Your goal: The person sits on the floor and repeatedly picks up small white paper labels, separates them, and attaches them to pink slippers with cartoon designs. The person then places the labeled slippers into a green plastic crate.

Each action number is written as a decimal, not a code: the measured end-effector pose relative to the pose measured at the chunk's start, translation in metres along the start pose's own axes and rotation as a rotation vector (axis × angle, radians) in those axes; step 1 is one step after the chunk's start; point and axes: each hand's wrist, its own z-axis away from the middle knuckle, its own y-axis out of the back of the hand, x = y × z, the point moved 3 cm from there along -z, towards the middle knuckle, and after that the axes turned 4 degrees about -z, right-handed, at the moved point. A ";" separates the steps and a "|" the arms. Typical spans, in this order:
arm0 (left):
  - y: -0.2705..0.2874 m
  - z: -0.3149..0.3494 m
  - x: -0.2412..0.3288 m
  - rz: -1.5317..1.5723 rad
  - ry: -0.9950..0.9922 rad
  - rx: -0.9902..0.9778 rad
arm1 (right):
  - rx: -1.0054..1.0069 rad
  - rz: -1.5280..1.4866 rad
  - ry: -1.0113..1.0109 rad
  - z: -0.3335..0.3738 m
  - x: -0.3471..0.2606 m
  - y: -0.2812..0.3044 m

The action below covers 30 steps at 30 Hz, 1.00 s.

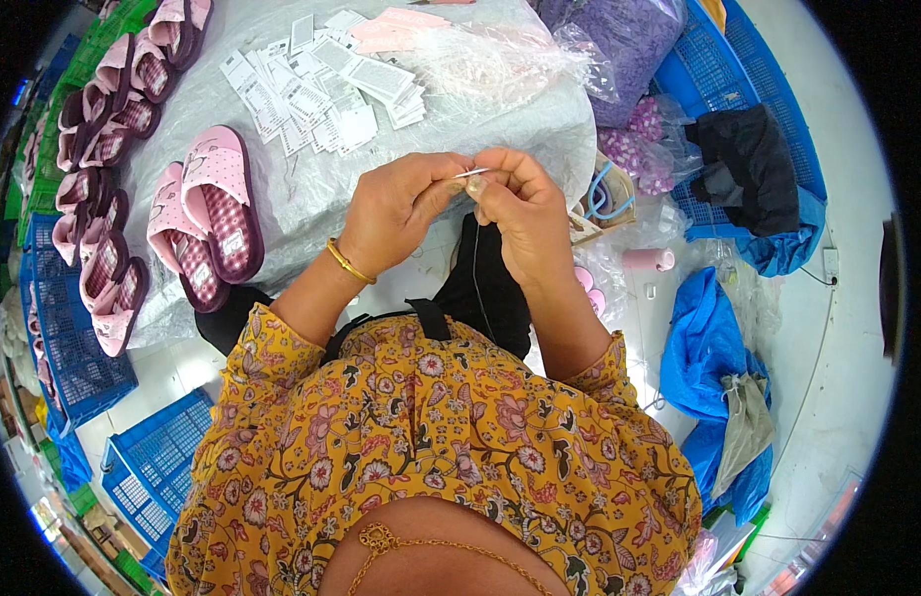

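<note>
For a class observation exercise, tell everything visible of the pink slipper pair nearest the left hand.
The open-backed pink slipper pair has dotted uppers, checked, fabric-looking insoles, dark soles and pale heel labels. It lies on the plastic-covered table, heels toward the person, the right slipper partly overlapping the left one. Nobody touches it.

Printed white tags (326,89) lie heaped on the counter (302,204) beyond and to the right of a pair of pink slippers (210,184), their rows of dark print and barcodes too small to read. A pale label (235,244) on the right-hand slipper's insole is equally illegible.
</note>
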 end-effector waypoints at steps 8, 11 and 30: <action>0.002 0.011 -0.004 0.288 0.150 -0.018 | -0.013 0.166 0.018 0.005 -0.003 -0.003; 0.006 0.012 -0.010 0.588 0.456 -0.133 | -0.065 0.330 -0.003 0.009 -0.002 -0.001; 0.028 0.031 -0.012 0.077 0.163 -0.062 | -0.244 0.518 -0.019 0.006 0.017 -0.022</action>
